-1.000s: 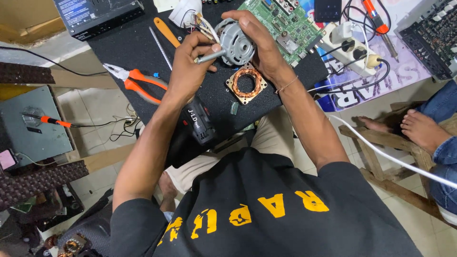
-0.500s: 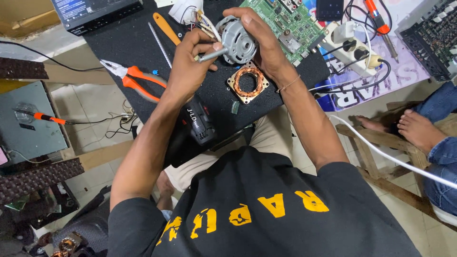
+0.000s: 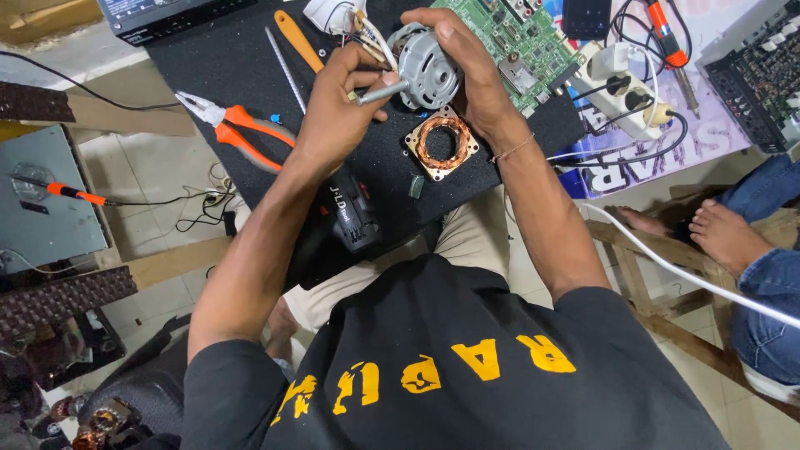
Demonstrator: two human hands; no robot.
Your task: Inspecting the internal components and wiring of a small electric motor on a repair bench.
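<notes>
— Head view: where's the motor?
— The grey electric motor (image 3: 427,73) is above the black mat (image 3: 233,67), right hand (image 3: 467,75) clamped round it.
— Left hand (image 3: 337,108)?
— Fingers closed on its steel shaft (image 3: 385,90); copper stator (image 3: 442,142) lies beneath.

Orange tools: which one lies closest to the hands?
The orange-handled screwdriver, on the black mat beside the left hand. The orange pliers lie farther left; the orange soldering iron farther right.

On the surface (image 3: 208,58), the motor (image 3: 427,68) sits centre; stator plate (image 3: 442,142) at 6 o'clock, pliers (image 3: 237,129) at 9, circuit board (image 3: 521,42) at 2, power strip (image 3: 627,92) at 3.
</notes>
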